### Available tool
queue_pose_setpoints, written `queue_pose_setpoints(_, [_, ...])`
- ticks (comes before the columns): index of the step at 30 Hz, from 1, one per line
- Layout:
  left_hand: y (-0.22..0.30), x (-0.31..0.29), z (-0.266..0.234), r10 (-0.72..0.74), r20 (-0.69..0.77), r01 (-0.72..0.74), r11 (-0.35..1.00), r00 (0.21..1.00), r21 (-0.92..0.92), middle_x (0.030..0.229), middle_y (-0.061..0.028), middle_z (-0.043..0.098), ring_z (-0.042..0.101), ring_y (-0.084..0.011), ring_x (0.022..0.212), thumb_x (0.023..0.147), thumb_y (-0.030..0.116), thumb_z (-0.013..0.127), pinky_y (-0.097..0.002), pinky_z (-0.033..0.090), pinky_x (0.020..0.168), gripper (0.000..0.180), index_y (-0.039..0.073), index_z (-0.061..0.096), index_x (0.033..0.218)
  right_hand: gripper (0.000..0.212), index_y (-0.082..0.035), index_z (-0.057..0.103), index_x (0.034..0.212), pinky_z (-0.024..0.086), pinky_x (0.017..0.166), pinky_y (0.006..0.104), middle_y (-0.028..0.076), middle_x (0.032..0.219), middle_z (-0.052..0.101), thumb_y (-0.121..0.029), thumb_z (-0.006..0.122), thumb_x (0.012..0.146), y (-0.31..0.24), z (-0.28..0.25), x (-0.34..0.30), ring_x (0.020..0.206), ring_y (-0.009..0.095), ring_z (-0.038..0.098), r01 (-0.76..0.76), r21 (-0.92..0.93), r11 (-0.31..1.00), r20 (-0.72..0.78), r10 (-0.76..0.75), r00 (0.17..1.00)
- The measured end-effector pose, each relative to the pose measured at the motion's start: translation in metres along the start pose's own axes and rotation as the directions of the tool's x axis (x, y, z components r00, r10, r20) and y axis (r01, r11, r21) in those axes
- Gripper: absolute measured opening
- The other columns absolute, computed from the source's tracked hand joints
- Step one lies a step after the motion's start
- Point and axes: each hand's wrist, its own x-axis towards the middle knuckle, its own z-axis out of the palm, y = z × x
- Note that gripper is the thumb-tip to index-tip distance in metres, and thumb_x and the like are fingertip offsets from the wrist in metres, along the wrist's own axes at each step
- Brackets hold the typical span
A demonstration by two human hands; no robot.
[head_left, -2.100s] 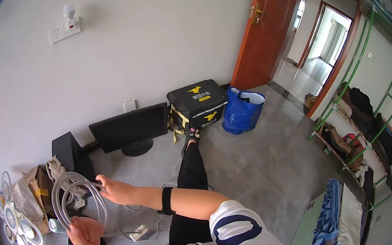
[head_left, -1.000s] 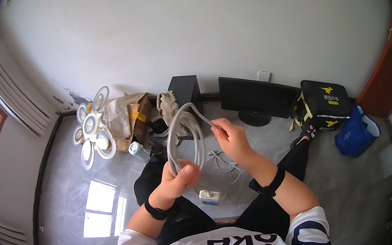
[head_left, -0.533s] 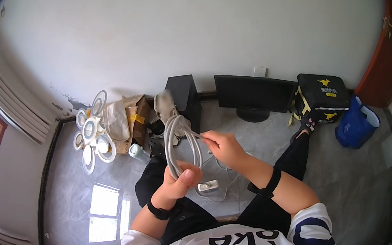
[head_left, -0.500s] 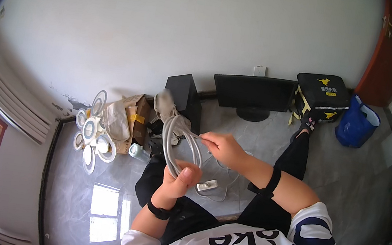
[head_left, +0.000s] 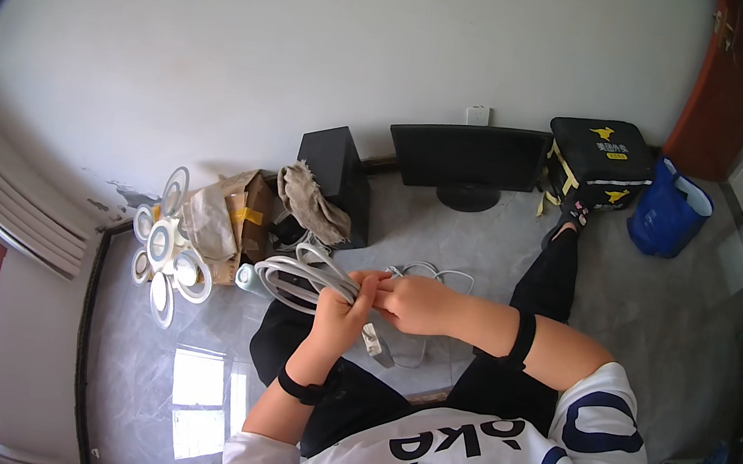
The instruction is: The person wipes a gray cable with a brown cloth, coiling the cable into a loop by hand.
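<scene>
A coil of light grey cable [head_left: 287, 289] lies sideways in my left hand [head_left: 339, 315], whose fingers are wrapped round one end of its loops. Pressed against that hand, my right hand [head_left: 414, 303] has its fingers closed on the cable where it leaves the coil; the fingertips are partly hidden. Just below the hands a white power strip [head_left: 372, 339] hangs or rests at a tilt; I cannot tell which. Beyond my right hand, loose cable [head_left: 442, 273] trails over the floor.
Along the wall stand a cardboard box [head_left: 252, 215], a black computer case [head_left: 336, 162] with a brown cloth [head_left: 313, 205] against it, a monitor [head_left: 470, 158], a black delivery box [head_left: 601, 165] and a blue bag [head_left: 668, 217]. A white ring-shaped lamp [head_left: 163, 243] and a pale bottle [head_left: 249, 278] are at left.
The coil has turned from upright to lying leftward. My right hand has come down against my left hand. The power strip has shifted slightly left and tilted more steeply.
</scene>
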Motion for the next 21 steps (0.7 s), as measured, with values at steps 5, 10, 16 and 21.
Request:
queue_pose_setpoints(5, [-0.006, -0.003, -0.008, -0.135, 0.024, 0.134, 0.991, 0.991, 0.024, 0.066, -0.0071, 0.060, 0.055, -0.0104, 0.059, 0.088, 0.013, 0.047, -0.0228, 0.044, 0.056, 0.020, -0.002, 0.059, 0.082, 0.029, -0.003, 0.049, 0.099, 0.047, 0.058, 0.0356, 0.012, 0.073, 0.059, -0.009, 0.059, 0.073, -0.008, -0.007, -0.007, 0.068, 0.028, 0.059, -0.075, 0.305, 0.949, 0.053, 0.061, 0.997])
queue_pose_setpoints(10, [0.010, 0.006, -0.010, -0.118, -0.140, 0.105, 0.990, 0.983, -0.098, 0.064, -0.0056, 0.059, 0.056, -0.0092, 0.053, 0.089, 0.016, 0.046, -0.0225, 0.044, 0.049, 0.026, -0.002, 0.057, 0.073, 0.030, -0.002, 0.044, 0.101, 0.043, 0.057, 0.0278, 0.008, 0.069, 0.058, -0.009, 0.060, 0.076, 0.020, -0.023, -0.027, 0.062, 0.016, 0.057, -0.342, 0.546, 0.765, 0.249, 0.241, 0.938])
queue_pose_setpoints(16, [0.006, 0.014, -0.024, -0.064, -0.129, 0.064, 0.998, 0.990, -0.009, 0.071, -0.0072, 0.062, 0.053, -0.0082, 0.052, 0.090, 0.019, 0.044, -0.0190, 0.040, 0.048, 0.025, -0.002, 0.053, 0.078, 0.011, -0.001, 0.053, 0.090, 0.043, 0.058, 0.0279, 0.008, 0.070, 0.058, -0.006, 0.050, 0.081, 0.018, -0.035, -0.037, 0.063, 0.018, 0.057, -0.368, 0.547, 0.752, 0.222, 0.293, 0.930])
queue_pose_setpoints(21, [0.004, 0.011, -0.008, -0.052, 0.044, 0.051, 0.998, 0.998, 0.033, 0.070, -0.0052, 0.061, 0.055, -0.0093, 0.056, 0.089, 0.015, 0.047, -0.0209, 0.043, 0.053, 0.023, -0.001, 0.057, 0.076, 0.017, 0.001, 0.055, 0.093, 0.047, 0.061, 0.0291, 0.010, 0.073, 0.060, 0.000, 0.050, 0.077, 0.006, -0.043, -0.020, 0.066, 0.022, 0.060, -0.223, 0.189, 0.956, 0.071, 0.213, 0.974])
